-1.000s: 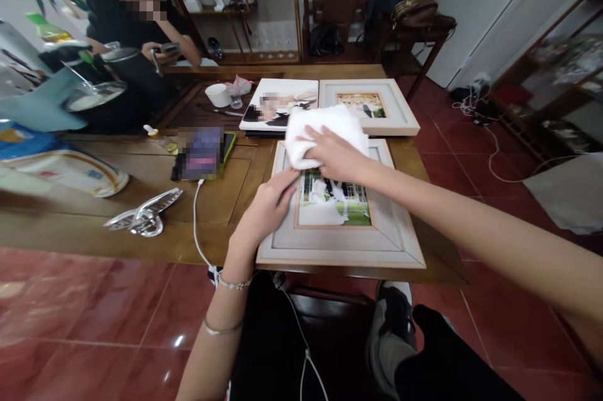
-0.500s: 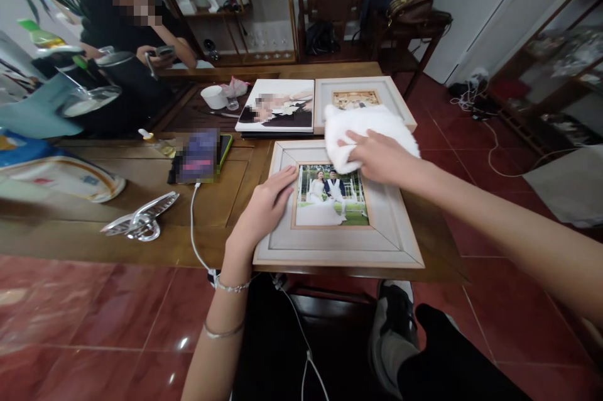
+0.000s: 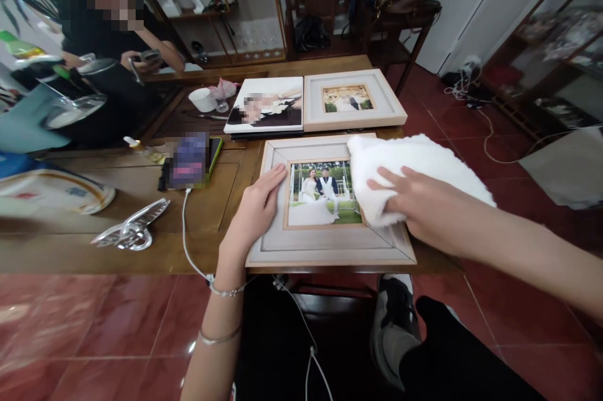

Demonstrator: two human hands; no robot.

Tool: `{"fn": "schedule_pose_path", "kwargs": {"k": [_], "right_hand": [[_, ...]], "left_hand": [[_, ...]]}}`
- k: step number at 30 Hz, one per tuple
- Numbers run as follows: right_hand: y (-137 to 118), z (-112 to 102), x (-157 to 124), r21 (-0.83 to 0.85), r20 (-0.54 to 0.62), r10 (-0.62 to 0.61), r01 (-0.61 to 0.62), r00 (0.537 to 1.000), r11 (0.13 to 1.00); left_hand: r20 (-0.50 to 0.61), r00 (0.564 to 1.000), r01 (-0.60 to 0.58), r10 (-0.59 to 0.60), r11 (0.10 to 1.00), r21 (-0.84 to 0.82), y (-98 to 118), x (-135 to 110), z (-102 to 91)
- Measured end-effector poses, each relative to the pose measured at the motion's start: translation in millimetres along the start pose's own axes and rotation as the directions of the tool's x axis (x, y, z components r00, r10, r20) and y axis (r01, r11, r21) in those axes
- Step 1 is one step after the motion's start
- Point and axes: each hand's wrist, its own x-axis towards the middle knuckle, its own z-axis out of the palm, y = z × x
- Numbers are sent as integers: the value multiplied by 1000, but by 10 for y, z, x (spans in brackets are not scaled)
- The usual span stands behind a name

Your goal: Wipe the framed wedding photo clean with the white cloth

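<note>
A pale wooden picture frame with a wedding photo in its middle lies flat at the table's front edge. My left hand rests on the frame's left side, fingers stretched out flat. In my right hand is a bunched white cloth, pressed on the frame's right border. Part of the cloth hangs out past the frame's right side and hides that border. My right fingertips sink into the cloth.
Behind lie a second framed photo and a photo panel. To the left are a phone on a white cable, a clear hair claw and a tissue pack. Across the table a person holds a device.
My right hand has moved the cloth from the frame's top border to the right and toward me, down its right side. The rear framed photo is uncovered. My left hand stays on the frame.
</note>
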Motion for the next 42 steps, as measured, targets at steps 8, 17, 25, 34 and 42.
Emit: {"fn": "schedule_pose_path", "kwargs": {"k": [8,17,25,34,42], "right_hand": [[-550,62,-530,144,-100,-44,59,994,988],[-101,-35,194,49,71,124,-128,990,991],[458,-18,854,-141,-53,127,-134,990,981],[-281,67,24,-108,12,-2,3,1000,994],[-739,-1,-170,85,16,-160,158,987,984]], "left_hand": [[6,1000,-16,16,1000,-6,-6,-7,4],[53,998,-19,21,999,-49,-14,-2,-43],[30,999,-25,26,1000,-13,-39,-5,-36],[4,1000,-3,3,1000,-12,-16,-3,-13],[57,998,-22,23,1000,-17,-28,-1,-29]]}}
